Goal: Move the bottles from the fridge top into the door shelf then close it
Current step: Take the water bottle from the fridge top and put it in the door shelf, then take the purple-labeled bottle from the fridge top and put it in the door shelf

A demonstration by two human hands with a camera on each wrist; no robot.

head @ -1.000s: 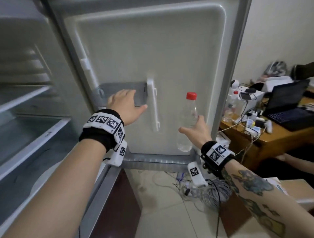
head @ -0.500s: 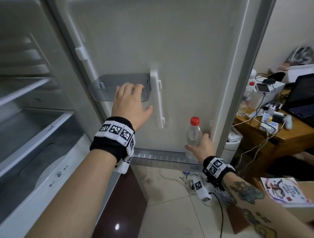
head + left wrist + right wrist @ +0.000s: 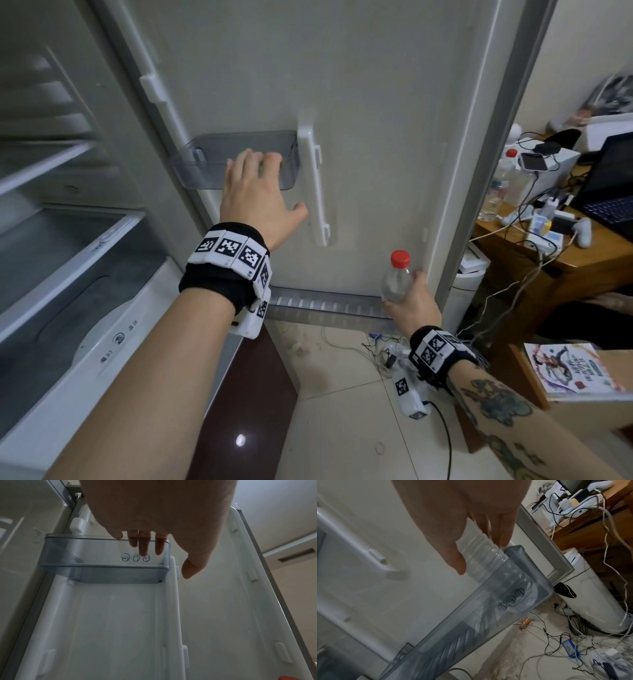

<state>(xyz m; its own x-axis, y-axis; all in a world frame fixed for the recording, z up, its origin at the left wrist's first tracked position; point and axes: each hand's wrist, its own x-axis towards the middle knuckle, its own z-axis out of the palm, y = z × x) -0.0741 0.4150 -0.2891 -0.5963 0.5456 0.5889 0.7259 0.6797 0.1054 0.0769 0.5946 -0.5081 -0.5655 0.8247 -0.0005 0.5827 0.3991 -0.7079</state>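
Clear plastic with a red cap, the bottle (image 3: 396, 281) is standing at the right end of the lower door shelf (image 3: 325, 305), the right hand (image 3: 412, 306) clamping its grip round the body. From the left wrist, the left hand (image 3: 159, 513) is hooking its fingers (image 3: 143, 545) over the upper door bin (image 3: 102, 566) rim. From the right wrist, the bottle's base is sitting inside the shelf's right corner.
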